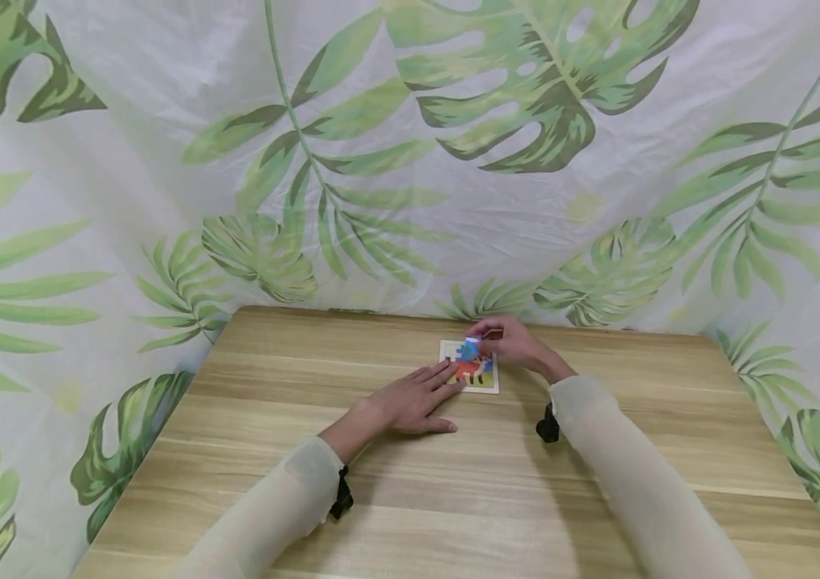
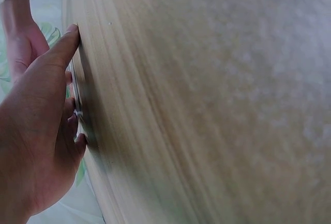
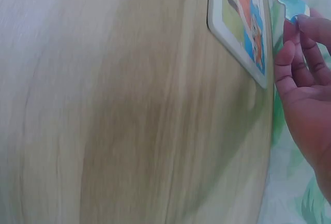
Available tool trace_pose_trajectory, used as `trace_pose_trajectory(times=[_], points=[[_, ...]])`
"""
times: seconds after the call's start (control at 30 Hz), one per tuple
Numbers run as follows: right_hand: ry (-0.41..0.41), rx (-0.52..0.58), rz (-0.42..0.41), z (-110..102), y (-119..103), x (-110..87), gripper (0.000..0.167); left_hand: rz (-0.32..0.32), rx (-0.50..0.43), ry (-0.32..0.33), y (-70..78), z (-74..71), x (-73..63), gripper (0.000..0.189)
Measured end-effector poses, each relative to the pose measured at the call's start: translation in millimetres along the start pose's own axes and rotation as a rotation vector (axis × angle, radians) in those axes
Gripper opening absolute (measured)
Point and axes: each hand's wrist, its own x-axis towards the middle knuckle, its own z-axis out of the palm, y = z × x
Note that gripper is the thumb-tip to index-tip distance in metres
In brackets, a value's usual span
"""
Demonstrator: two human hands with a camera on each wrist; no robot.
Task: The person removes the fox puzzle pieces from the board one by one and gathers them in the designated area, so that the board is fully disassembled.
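1. So, my right hand (image 1: 518, 344) is pinching a small blue puzzle piece (image 3: 294, 8) between thumb and index finger, with the other fingers loosely bent.
2. From the right wrist view, that piece is up in the air, apart from the board; from the head view it sits over the far part of it.
3. My left hand (image 1: 413, 398) lies flat with fingers pretty straight, fingertips on the left side of the puzzle board (image 3: 227, 38), thumb sticking out away from them.
4. The board lies near the far edge of my wooden table (image 1: 294, 402), white rim round a reddish, deer-looking animal.
5. I've got pale sleeves (image 1: 641, 474) on, plus a black gadget (image 1: 547, 424) at each wrist.
6. Behind it all hangs a leaf-print cloth (image 1: 164, 161).
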Motion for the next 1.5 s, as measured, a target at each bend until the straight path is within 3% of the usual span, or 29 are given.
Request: trace_pose_trajectory(times=[0.43,1.03,1.5], points=[[0.003,0.022,0.017,-23.1,9.0,-23.0,0.029,0.018,-0.007,0.021,-2.9,4.6,0.6,0.082],[-0.005,-0.043,0.056,-59.9,29.5,-51.3,0.028,0.006,-0.016,0.007,-2.6,3.8,1.8,0.082],[0.011,-0.087,0.090,-70.1,39.8,-57.1,0.024,0.008,-0.030,0.011,-1.3,3.2,0.2,0.082]])
